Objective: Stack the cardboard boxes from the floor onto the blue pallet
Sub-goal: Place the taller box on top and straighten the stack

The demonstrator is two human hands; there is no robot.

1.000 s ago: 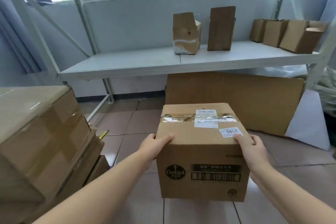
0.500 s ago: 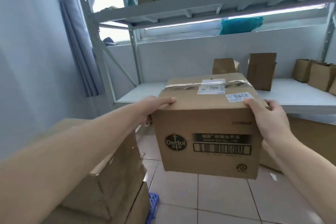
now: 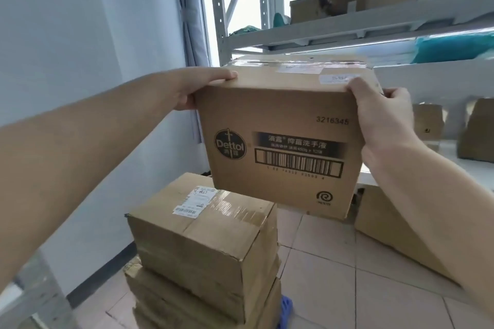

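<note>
I hold a brown Dettol cardboard box (image 3: 283, 141) in the air at chest height. My left hand (image 3: 197, 88) grips its upper left edge, and my right hand (image 3: 379, 115) grips its upper right corner and side. Below and to the left stands a stack of taped cardboard boxes (image 3: 205, 243), its top box bearing a white label. A corner of the blue pallet (image 3: 285, 310) shows under the stack at its right. The held box hangs above and slightly right of the stack, clear of it.
A grey metal rack (image 3: 347, 26) runs along the back with small boxes (image 3: 427, 123) on its shelves. A flat cardboard sheet (image 3: 395, 235) leans on the floor at right. A pale wall (image 3: 80, 34) closes the left side. Tiled floor (image 3: 334, 275) lies right of the stack.
I have lifted the box from low over the floor to chest height and turned left, so the stack on the pallet now sits below the box.
</note>
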